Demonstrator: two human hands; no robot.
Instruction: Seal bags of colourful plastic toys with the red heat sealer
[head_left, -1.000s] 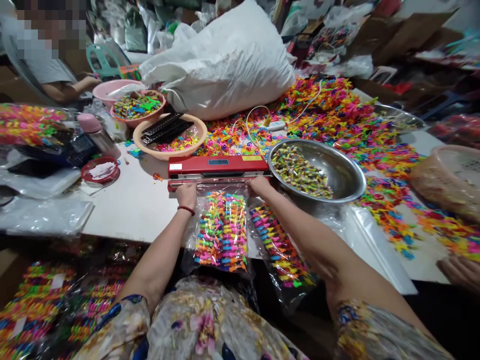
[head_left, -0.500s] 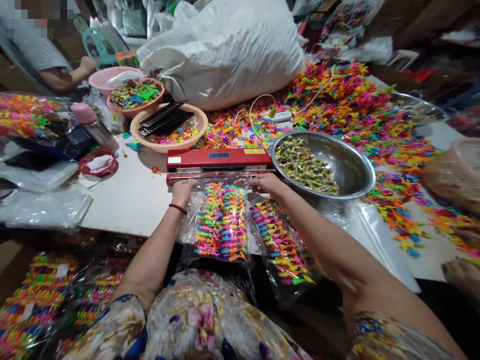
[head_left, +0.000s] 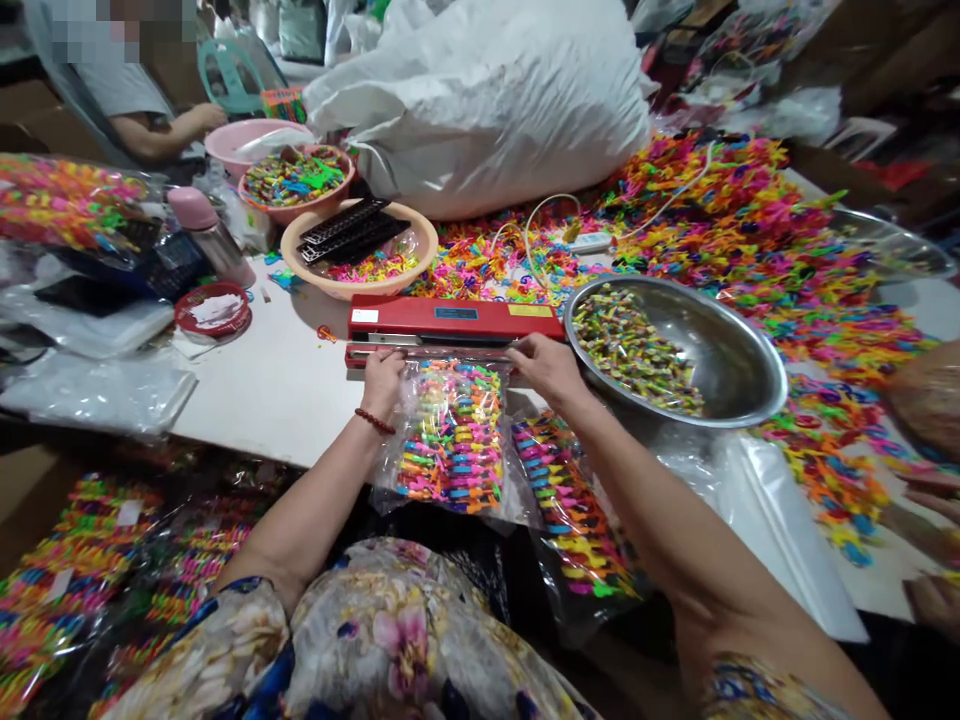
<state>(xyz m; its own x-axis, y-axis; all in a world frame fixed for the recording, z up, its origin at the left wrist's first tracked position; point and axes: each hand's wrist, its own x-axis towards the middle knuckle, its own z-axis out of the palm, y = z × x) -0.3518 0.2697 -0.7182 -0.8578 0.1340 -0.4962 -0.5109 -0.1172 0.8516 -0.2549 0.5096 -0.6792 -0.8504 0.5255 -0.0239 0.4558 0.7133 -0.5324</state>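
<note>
— Fingers [head_left: 525, 352] of both hands are pinching the open top edge of a clear plastic bag [head_left: 450, 440], holding it taut at the mouth of the red sealer [head_left: 450, 322].

— Which way is the bag lying?

— It is trailing back toward the person, over the tabletop [head_left: 262, 390] edge, with its mouth running left to right along the sealer's long bar. The left hand [head_left: 382, 380] is gripping one corner and the right hand [head_left: 547, 368] the other, both equally close. Rows of bright, multicoloured plastic pieces are showing through the film.

Both hands [head_left: 382, 378] on toy bag [head_left: 450, 440]
</note>
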